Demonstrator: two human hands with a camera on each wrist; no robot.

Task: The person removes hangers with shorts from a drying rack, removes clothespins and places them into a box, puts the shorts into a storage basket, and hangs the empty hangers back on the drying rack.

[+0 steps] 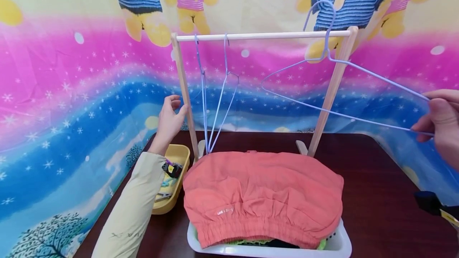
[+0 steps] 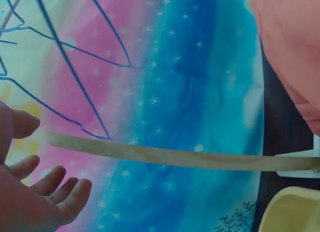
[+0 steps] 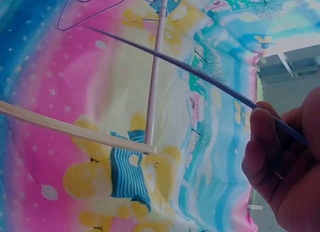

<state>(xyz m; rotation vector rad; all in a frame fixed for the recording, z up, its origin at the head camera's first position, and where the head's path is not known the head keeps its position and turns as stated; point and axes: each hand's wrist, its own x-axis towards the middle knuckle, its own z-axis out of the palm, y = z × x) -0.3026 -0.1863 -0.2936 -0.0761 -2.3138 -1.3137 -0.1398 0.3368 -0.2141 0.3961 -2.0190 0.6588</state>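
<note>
My right hand (image 1: 442, 120) pinches one end of a light purple wire clothes hanger (image 1: 327, 47). Its hook is up beside the right end of the rack's white rod (image 1: 265, 36); whether they touch I cannot tell. In the right wrist view the fingers curl round the hanger's wire (image 3: 200, 74). Beside the rack's left post (image 1: 184, 90), my left hand (image 1: 171, 118) is raised with loosely bent fingers and holds nothing. Other hangers (image 1: 226, 57) hang near the rod's left end. Coral elastic-waisted clothing (image 1: 265, 194) lies in front of the rack.
Under the coral clothing stands a white basket (image 1: 345, 246) with green and black cloth showing. A yellow tray (image 1: 186, 156) with small clip-like items sits left of it on the dark table (image 1: 376, 178). A printed bear curtain (image 1: 247, 11) hangs behind.
</note>
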